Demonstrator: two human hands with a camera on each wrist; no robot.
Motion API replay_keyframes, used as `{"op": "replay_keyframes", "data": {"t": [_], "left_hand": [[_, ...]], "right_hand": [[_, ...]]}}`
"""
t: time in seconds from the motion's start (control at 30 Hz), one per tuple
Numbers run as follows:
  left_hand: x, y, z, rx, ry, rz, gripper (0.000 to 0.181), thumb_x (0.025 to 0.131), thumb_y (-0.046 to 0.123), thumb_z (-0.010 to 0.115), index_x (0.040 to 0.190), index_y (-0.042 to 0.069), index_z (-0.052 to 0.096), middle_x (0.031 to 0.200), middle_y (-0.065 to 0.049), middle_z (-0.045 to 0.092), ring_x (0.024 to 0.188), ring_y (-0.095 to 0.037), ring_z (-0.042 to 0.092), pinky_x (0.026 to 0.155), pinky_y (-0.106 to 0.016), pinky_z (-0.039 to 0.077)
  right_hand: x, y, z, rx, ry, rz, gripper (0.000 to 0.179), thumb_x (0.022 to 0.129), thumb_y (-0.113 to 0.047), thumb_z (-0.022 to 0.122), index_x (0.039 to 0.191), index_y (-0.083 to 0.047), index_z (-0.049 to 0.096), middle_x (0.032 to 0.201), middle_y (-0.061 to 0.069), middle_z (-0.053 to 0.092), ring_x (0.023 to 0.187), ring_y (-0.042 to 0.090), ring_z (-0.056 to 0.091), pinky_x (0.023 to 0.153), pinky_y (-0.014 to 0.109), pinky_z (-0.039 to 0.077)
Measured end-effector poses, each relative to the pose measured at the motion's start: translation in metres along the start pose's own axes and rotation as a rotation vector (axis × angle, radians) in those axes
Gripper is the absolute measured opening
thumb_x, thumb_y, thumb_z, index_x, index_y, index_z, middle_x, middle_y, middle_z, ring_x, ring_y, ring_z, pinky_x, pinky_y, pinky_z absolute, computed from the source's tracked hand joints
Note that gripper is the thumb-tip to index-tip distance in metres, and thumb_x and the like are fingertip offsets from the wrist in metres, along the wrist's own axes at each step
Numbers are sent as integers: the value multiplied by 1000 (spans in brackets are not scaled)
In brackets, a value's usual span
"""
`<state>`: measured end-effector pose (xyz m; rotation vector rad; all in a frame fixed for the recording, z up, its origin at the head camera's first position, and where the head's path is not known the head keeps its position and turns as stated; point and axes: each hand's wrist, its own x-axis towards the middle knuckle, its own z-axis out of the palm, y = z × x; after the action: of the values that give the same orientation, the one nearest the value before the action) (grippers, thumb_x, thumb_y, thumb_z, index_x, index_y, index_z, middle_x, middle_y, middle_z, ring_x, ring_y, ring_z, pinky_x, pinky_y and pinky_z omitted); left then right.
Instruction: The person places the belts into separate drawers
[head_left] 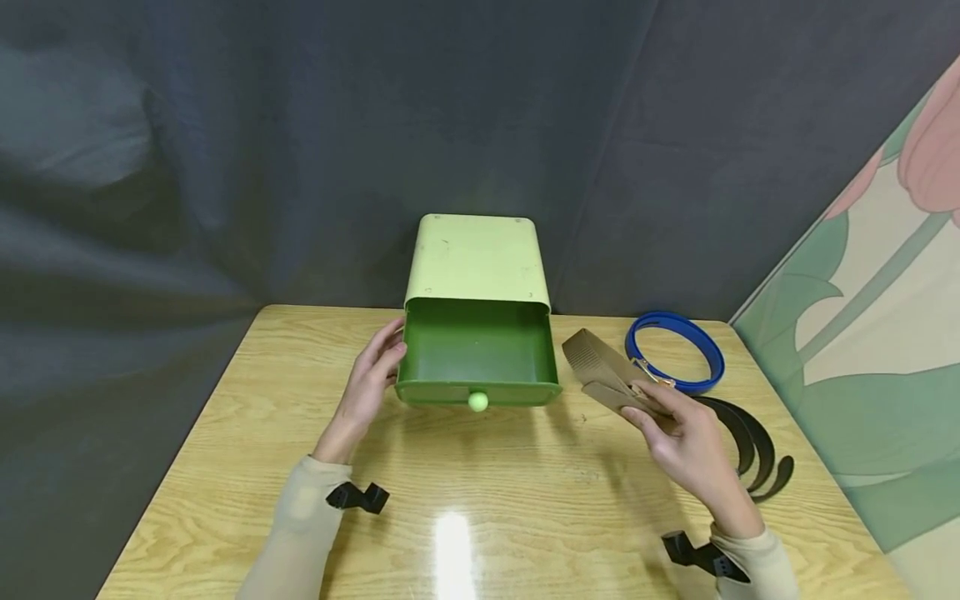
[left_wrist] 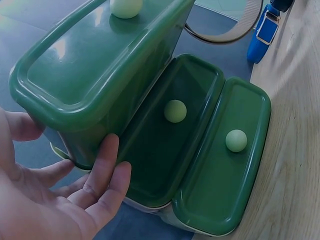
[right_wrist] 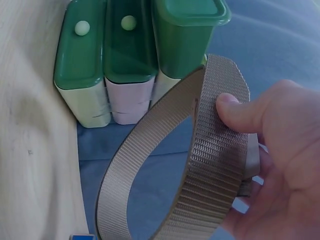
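A green-fronted drawer unit [head_left: 480, 258] stands near the back of the table, its top drawer [head_left: 477, 393] pulled out, with only bare floor visible inside. Beside the drawer's left wall is my left hand [head_left: 367, 383], fingers loosely extended and touching or almost touching it; in the left wrist view the hand [left_wrist: 60, 200] lies by the drawer's side. To the right of the drawer, my right hand [head_left: 686, 442] pinches a coiled tan woven belt [head_left: 603, 367] above the table. The right wrist view shows the thumb pressed on the belt's strap [right_wrist: 210, 145], which hangs in a loop.
A blue belt [head_left: 708, 346] lies coiled at the table's back right. Just in front of it is a black belt [head_left: 761, 442], partly hidden by my right hand. Two lower drawers, a middle drawer [left_wrist: 170, 145] and a bottom drawer [left_wrist: 227, 170], are closed. A dark curtain [head_left: 337, 150] hangs behind.
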<state>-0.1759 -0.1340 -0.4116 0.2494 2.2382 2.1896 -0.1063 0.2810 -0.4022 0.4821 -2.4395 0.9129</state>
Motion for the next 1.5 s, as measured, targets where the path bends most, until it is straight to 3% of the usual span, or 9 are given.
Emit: {"op": "replay_keyframes", "data": {"t": [0.13,0.23,0.33,0.47,0.6,0.7,1.03,1.23,1.5], "left_hand": [[1,1,0,-2,1,-7,57,114,22,40,168,8,30,167,-19,43,132,-28,58,95,-26,52],[1,0,0,-8,1,-17,58,113,22,40,169,9,29,168,-18,42,139,-37,54,97,-28,51],[1,1,-1,-13,-3,-21,58,113,22,39,169,9,28,169,-18,40,141,-40,52,98,-29,50],[0,1,-2,-7,-6,-14,58,113,22,39,169,9,28,168,-18,41,134,-31,57,96,-27,51],[-1,0,-3,0,-7,-9,57,114,22,39,168,9,29,167,-19,42,122,-14,60,93,-25,52],[-1,0,-3,1,-13,-9,58,113,23,39,168,8,28,168,-19,42,119,-10,59,93,-26,51],[0,1,-4,7,-37,-19,59,114,24,38,170,10,25,170,-17,39,128,-18,56,96,-27,50],[0,1,-4,14,-56,-14,60,114,24,38,171,10,23,170,-19,38,140,-37,51,97,-28,50],[-1,4,-6,43,-66,-18,63,114,23,41,172,13,18,173,-20,34,143,-40,50,94,-22,49]], "right_hand": [[0,-3,-7,-18,20,-24,40,84,6,85,122,-4,78,113,17,80,88,-9,66,69,8,51],[1,-6,-13,-25,47,-43,42,82,8,85,122,-4,78,113,18,80,91,-13,64,78,6,49],[2,-11,-20,-22,71,-45,45,81,10,85,122,-6,79,114,10,81,94,-16,63,86,4,46],[4,-16,-27,-19,77,-50,46,80,10,85,122,-8,79,116,-21,73,87,-14,63,81,7,47],[7,-22,-33,-13,72,-78,46,79,13,84,121,-6,79,115,-39,63,78,-11,63,73,11,48],[11,-28,-37,0,77,-107,48,77,16,83,121,-4,78,113,-36,64,77,-9,63,72,11,49],[18,-44,-40,64,95,-198,47,75,18,82,118,-1,78,102,-13,74,78,-8,64,74,9,50],[19,-47,-37,159,107,-295,28,94,-7,81,120,2,77,109,-10,76,83,-5,67,77,9,51],[25,-58,-36,169,97,-352,38,104,-32,72,120,2,77,113,-5,77,85,-4,66,79,9,50]]}}
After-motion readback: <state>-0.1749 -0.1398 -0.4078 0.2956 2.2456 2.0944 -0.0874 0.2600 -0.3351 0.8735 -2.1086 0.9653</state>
